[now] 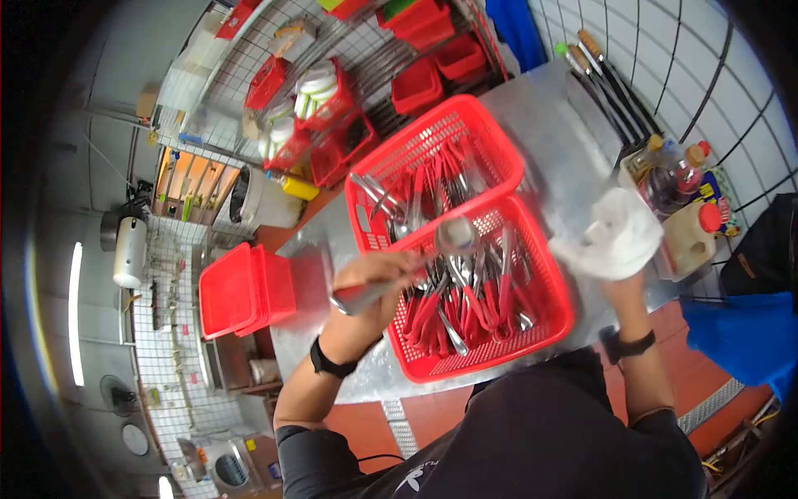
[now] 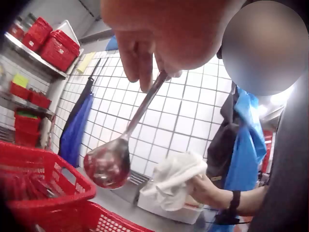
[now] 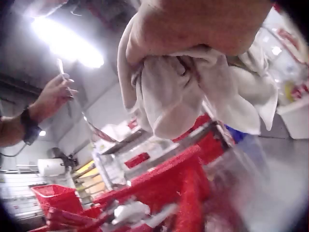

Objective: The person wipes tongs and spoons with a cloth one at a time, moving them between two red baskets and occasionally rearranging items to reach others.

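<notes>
My left hand (image 1: pixel 371 279) grips the handle of a shiny metal ladle (image 2: pixel 107 163). Its round bowl hangs over the nearer red basket (image 1: pixel 565 312) in the head view and points down in the left wrist view. That basket holds many red-handled utensils (image 1: pixel 470 303), heaped loosely. Off to the right of it, my right hand (image 3: pixel 203 24) clutches a bunched white cloth (image 1: pixel 613 237), which hides most of the fingers in the head view. Ladle and cloth are apart.
Behind the nearer basket stands a second red basket (image 1: pixel 507 137) with more utensils. Both rest on a metal table (image 1: pixel 549 108). Stacked red bins (image 1: pixel 241 291) are on the left. Bottles (image 1: pixel 673 179) and a white container (image 1: pixel 692 237) crowd the right edge; shelves with red bins rise behind.
</notes>
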A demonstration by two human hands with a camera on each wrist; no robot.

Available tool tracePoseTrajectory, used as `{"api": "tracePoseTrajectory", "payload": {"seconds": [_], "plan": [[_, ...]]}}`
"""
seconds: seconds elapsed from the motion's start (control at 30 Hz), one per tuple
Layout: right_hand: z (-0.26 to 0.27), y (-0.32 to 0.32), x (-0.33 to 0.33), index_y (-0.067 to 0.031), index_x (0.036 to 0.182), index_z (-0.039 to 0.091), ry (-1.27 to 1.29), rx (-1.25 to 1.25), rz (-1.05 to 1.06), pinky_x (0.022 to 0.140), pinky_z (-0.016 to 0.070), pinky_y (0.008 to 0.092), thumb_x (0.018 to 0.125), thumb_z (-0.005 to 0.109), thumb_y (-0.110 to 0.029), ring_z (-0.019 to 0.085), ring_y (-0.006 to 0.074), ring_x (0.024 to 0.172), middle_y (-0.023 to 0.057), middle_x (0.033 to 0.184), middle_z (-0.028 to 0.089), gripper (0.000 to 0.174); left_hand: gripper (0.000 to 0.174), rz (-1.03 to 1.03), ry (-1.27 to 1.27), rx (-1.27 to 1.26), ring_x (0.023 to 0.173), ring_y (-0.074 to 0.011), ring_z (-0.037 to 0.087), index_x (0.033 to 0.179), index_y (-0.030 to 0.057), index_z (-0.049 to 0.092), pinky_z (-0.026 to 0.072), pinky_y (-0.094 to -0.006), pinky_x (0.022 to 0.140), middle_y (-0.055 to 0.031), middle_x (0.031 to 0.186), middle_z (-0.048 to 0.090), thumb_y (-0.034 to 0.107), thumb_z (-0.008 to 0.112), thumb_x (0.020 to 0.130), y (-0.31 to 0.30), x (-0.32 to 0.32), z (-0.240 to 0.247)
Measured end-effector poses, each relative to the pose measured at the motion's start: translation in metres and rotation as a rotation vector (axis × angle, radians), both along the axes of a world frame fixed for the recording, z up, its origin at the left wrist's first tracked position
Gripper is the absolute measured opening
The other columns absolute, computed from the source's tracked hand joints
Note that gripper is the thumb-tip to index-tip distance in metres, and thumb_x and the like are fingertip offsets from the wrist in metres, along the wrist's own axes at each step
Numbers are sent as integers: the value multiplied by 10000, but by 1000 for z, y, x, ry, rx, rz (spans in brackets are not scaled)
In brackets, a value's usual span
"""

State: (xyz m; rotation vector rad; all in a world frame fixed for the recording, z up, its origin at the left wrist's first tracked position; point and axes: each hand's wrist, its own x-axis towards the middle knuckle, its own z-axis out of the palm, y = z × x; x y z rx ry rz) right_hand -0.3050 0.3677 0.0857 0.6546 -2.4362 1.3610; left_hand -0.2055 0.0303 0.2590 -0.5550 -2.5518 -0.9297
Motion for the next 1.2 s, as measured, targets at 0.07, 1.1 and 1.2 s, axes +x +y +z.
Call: {"api": "tracePoseTrajectory", "payload": {"seconds": [0.07,1.1,1.2], "plan": [[65,-34,16,-66,787,561,-60,-44,204,791,448,393,664,758,-128,559,234,910,94,914,571,240,165,-56,-158,220,1028,-298,649,925,6,507,530,-358,890,-152,1023,643,-116,584,843,13,22,0],[55,-204,124,-158,793,578,166,303,719,565,427,370,756,644,-258,564,307,660,85,726,558,125,564,-182,99,1533,463,-134,293,649,123,399,230,-308,476,25,524,335,621,456,907,9,183,-44],[13,-200,112,-111,904,628,-130,-134,791,652,473,352,792,658,-241,603,270,706,84,721,567,174,483,-367,392,1742,419,-79,197,651,162,341,154,-249,409,60,505,271,515,415,973,-19,195,-26]]}}
